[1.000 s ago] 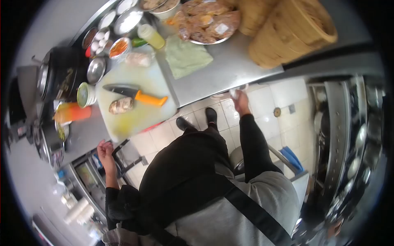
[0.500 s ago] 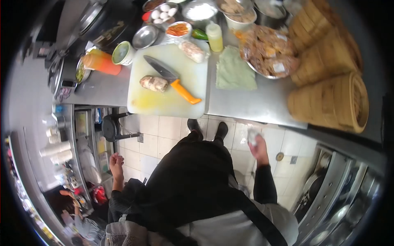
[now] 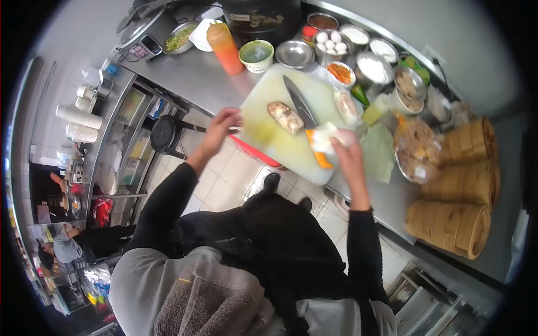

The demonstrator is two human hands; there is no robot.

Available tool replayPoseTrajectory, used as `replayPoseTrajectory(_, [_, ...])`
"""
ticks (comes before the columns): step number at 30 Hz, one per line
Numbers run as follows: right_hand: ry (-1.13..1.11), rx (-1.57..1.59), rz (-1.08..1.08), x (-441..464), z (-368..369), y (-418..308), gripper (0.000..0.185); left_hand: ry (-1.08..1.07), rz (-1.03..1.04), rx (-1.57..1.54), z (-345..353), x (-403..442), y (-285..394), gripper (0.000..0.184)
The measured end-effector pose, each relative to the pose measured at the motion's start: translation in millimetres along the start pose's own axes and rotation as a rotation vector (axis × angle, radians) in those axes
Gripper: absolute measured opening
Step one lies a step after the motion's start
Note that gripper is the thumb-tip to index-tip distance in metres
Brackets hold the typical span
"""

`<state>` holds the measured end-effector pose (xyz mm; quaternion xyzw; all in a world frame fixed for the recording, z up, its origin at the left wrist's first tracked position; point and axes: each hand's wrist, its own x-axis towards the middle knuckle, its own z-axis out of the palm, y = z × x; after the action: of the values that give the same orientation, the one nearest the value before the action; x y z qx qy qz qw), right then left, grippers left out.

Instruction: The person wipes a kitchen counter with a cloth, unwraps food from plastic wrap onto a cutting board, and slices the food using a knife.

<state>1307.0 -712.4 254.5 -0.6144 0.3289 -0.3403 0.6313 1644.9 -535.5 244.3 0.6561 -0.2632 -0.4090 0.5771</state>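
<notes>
My right hand (image 3: 348,147) grips a crumpled white wad (image 3: 323,136) over the orange handle of the knife (image 3: 302,109). The knife lies on the white cutting board (image 3: 260,92), its dark blade pointing away from me. Left of the blade rests a brown and white mottled piece (image 3: 285,117). A plastic-wrapped pale piece (image 3: 347,106) sits at the board's right side. At the board's left edge is my left hand (image 3: 226,123), its fingers curled and blurred; whether it holds anything is unclear.
Along the back stand bowls of eggs (image 3: 331,42) and carrot shreds (image 3: 341,73), plus an orange bottle (image 3: 224,47). A green cloth (image 3: 376,152), bagged food (image 3: 417,148) and bamboo steamers (image 3: 448,227) are on the right. A black stool (image 3: 163,134) and another person (image 3: 67,246) are at left.
Both hands have risen from beside my body to the cutting board, the right one with the white wad. The view has turned, and the board's contents look unmoved on it.
</notes>
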Motion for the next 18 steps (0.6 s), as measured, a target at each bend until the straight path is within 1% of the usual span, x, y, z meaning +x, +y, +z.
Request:
replayPoseTrajectory(1, [-0.016,-0.052,-0.065,12,30,1,0.020,-0.159,-0.070,-0.119,17,5,11,0.035])
replayPoseTrajectory(2, [-0.025,-0.108,-0.126,24,59,11,0.021,-0.230,-0.193,-0.205,35,13,16,0.043])
replayPoseTrajectory(3, [-0.033,-0.223,-0.200,39,84,30,0.025,-0.309,-0.236,-0.312,48,16,16,0.051])
replayPoseTrajectory(4, [-0.040,-0.318,-0.305,50,108,30,0.023,-0.313,-0.309,-0.323,62,17,27,0.055])
replayPoseTrajectory(5, [-0.065,-0.225,-0.365,61,126,28,0.022,-0.285,-0.281,-0.434,70,22,25,0.056])
replayPoseTrajectory(7, [-0.093,-0.169,-0.102,88,144,22,0.022,-0.156,-0.287,-0.489,60,34,20,0.056])
replayPoseTrajectory(8, [-0.085,-0.184,-0.102,109,145,25,0.022,-0.169,-0.288,-0.499,48,40,15,0.056])
replayPoseTrajectory(10, [0.096,-0.248,-0.234,160,144,33,0.023,-0.006,-0.221,-0.428,12,51,0,0.053])
replayPoseTrajectory(11, [0.154,-0.339,-0.326,181,143,15,0.024,-0.015,-0.230,-0.433,-4,57,-9,0.053])
replayPoseTrajectory(12, [0.209,-0.432,-0.418,203,141,-4,0.026,0.035,-0.231,-0.410,-18,63,-19,0.052])
replayPoseTrajectory(13, [0.210,-0.532,-0.523,231,140,-6,0.029,0.085,-0.233,-0.389,-29,67,-26,0.051])
replayPoseTrajectory(14, [0.208,-0.632,-0.624,254,139,-5,0.033,0.112,-0.227,-0.409,-37,71,-30,0.043])
replayPoseTrajectory(15, [0.210,-0.645,-0.609,270,137,2,0.033,0.103,-0.244,-0.413,-44,70,-31,0.043])
replayPoseTrajectory(17, [0.112,-0.881,-0.661,291,128,18,0.034,0.093,-0.103,-0.259,-61,73,-25,0.039])
replayPoseTrajectory(18, [0.100,-0.853,-0.560,283,119,4,0.035,0.093,-0.048,-0.245,-73,75,-29,0.035])
